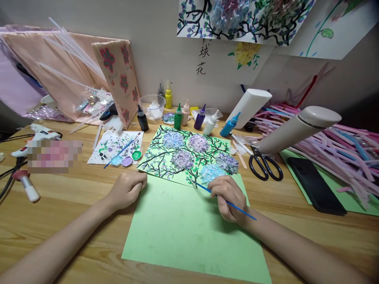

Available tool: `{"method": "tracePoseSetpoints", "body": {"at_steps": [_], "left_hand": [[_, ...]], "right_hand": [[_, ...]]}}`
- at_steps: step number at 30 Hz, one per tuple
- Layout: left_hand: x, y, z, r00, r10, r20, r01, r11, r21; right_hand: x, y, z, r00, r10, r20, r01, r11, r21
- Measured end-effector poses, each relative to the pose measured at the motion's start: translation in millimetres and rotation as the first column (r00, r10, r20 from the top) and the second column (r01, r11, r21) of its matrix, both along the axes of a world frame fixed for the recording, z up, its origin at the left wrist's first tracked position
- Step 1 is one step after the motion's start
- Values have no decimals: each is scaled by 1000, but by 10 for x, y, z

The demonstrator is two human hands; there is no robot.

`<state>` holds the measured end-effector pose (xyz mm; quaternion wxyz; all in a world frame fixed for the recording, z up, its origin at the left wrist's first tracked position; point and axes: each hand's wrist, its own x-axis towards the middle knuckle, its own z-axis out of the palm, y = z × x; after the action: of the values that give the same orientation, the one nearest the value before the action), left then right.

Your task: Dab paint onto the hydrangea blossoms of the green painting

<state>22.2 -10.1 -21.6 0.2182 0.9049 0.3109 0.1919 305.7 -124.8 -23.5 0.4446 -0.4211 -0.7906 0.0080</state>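
Observation:
My right hand (229,198) is closed around a thin blue paintbrush (237,208); the brush tip touches the lower edge of a flower painting (189,154) with purple and blue blooms and dark branches. The painting lies partly over a plain green sheet (183,236) on the wooden table (74,221). My left hand (127,188) rests in a loose fist on the table, its knuckles at the green sheet's upper left corner, with nothing visible in it.
Several paint bottles (177,116) stand behind the painting. A paint-stained paper with a second blue brush (122,150) lies at left. Black scissors (265,165), a lamp arm (299,128), a black phone (315,185) and pink pipe cleaners (340,146) sit right. A glue gun (38,136) lies far left.

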Motion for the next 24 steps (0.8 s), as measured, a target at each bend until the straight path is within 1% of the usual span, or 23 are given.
{"method": "tracePoseSetpoints", "body": {"at_steps": [6,13,21,24], "left_hand": [[-6,10,-12,1000,-14,-2,14,1000,-6],[-15,8,-7,1000,-21,9,21,1000,-14],[-9,13,-9,1000,-7,-15,7,1000,-20],[-8,17,-12,1000,0,-20,-1,1000,-18]], "right_hand": [[-6,12,4,999,23,23,-23,1000,11],[-2,17,-8,999,35,4,-35,999,20],[-15,18,18,1000,10,6,-10,1000,29],[-23,18,29,1000,8,29,-8,1000,3]]}}
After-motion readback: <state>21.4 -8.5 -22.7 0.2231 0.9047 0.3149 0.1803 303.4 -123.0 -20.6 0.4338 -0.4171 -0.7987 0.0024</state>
